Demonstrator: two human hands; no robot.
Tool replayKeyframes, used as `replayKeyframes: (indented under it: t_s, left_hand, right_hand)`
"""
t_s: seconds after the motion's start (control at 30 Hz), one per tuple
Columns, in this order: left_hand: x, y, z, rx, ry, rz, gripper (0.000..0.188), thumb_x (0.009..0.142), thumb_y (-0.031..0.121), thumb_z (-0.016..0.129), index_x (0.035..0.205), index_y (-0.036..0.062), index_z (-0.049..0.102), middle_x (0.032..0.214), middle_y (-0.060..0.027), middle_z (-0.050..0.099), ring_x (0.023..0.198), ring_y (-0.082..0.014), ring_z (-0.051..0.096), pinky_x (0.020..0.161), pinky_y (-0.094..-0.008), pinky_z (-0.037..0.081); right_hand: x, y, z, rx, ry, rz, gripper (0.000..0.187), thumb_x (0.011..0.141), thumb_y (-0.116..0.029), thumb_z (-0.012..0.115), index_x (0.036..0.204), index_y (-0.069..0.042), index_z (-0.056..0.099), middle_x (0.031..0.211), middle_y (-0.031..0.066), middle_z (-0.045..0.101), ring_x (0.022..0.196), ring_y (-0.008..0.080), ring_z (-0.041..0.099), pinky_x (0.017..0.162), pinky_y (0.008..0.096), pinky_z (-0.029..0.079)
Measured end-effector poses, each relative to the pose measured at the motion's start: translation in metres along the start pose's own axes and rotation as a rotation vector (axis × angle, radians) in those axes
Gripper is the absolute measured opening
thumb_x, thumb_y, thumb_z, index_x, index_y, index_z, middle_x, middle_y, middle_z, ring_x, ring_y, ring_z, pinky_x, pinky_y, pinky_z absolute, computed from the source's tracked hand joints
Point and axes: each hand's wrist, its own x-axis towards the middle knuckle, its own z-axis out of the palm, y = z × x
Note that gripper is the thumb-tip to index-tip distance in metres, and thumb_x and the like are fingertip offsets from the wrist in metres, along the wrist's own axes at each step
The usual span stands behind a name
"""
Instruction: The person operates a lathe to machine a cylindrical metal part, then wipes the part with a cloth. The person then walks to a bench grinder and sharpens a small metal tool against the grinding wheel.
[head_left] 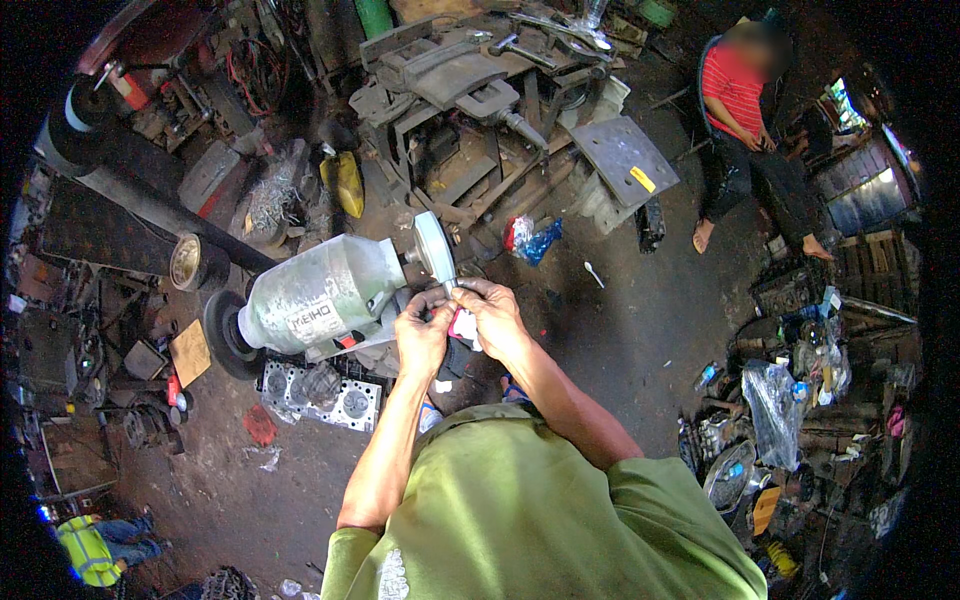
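Note:
A grey-green bench grinder (325, 290) stands in front of me to the left. On its right end is a pale grinding wheel (434, 248), on its left end a dark wheel (228, 335). My left hand (424, 328) and my right hand (490, 316) meet just below the pale wheel's lower edge. The fingers of both are closed, pinching a small piece mostly hidden between them; its kind cannot be made out. Whether it touches the wheel is unclear. Below the fingers shows a white and pink scrap (464, 325).
A cylinder head (345, 402) lies on the floor beneath the grinder. Ahead is a cluttered metal workbench (440, 75) with a hammer (522, 50). A person in a red striped shirt (735, 90) sits at the far right; another in a yellow vest (88, 552) is lower left. Scrap lines the right.

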Motion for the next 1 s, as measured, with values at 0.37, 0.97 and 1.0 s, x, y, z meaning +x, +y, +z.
replayKeyframes:
  t_s: [0.37,0.97,1.0]
  left_hand:
    - [-0.015,0.028,0.019,0.289,0.084,0.034,0.027,0.082,0.010,0.073,0.107,0.0010,0.067,0.091,-0.0076,0.070,0.083,-0.0133,0.061,0.078,-0.0295,0.050]
    - [-0.021,0.013,0.013,0.230,0.079,0.081,0.026,0.084,0.016,0.074,0.106,0.0031,0.068,0.091,-0.0087,0.071,0.085,-0.0128,0.063,0.079,-0.0309,0.051]
    - [-0.019,0.011,0.011,0.224,0.071,0.030,0.026,0.084,0.016,0.074,0.106,0.0031,0.068,0.092,-0.0088,0.071,0.086,-0.0131,0.064,0.079,-0.0307,0.051]
  right_hand:
    - [-0.008,-0.014,-0.017,0.154,-0.154,0.082,0.019,0.095,-0.007,0.057,0.107,0.006,0.063,0.093,0.0118,0.069,0.079,0.0185,0.067,0.071,0.0304,0.056]
    - [-0.010,-0.005,-0.016,-0.141,-0.078,-0.025,0.019,0.090,-0.002,0.064,0.108,0.003,0.063,0.092,0.0115,0.069,0.079,0.0161,0.066,0.069,0.0274,0.054]
    - [-0.009,-0.004,-0.014,-0.199,-0.057,-0.051,0.019,0.090,-0.003,0.064,0.108,0.004,0.064,0.090,0.0112,0.069,0.079,0.0154,0.065,0.069,0.0270,0.054]
